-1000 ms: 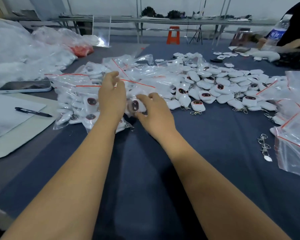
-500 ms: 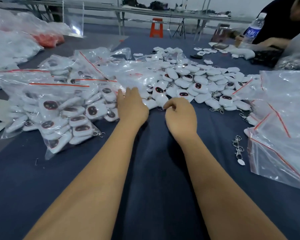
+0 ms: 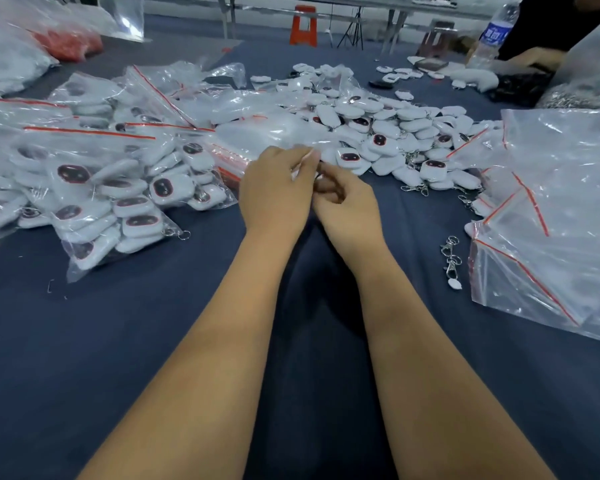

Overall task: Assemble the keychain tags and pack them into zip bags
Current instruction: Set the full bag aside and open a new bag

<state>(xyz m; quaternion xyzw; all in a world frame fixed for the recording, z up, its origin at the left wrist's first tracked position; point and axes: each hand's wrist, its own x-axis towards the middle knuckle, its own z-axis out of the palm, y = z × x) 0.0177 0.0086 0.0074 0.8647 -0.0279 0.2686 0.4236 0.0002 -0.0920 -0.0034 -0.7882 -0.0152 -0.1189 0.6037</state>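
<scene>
bare forearms [image 3: 222,358], no sleeves

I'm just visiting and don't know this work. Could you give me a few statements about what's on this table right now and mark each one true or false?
1. Both hands meet in the middle of the table, in front of the loose tags. True: the left hand and right hand are together there, fingers curled round something small that is mostly hidden.
2. The filled zip bags lie on the person's right. False: the filled bags are on the left; the bags on the right look empty.
3. A loose metal clasp lies on the blue cloth near the right-hand bags. True.
4. The table is covered in red cloth. False: it is dark blue.
5. An orange stool stands in the background. True.
</scene>
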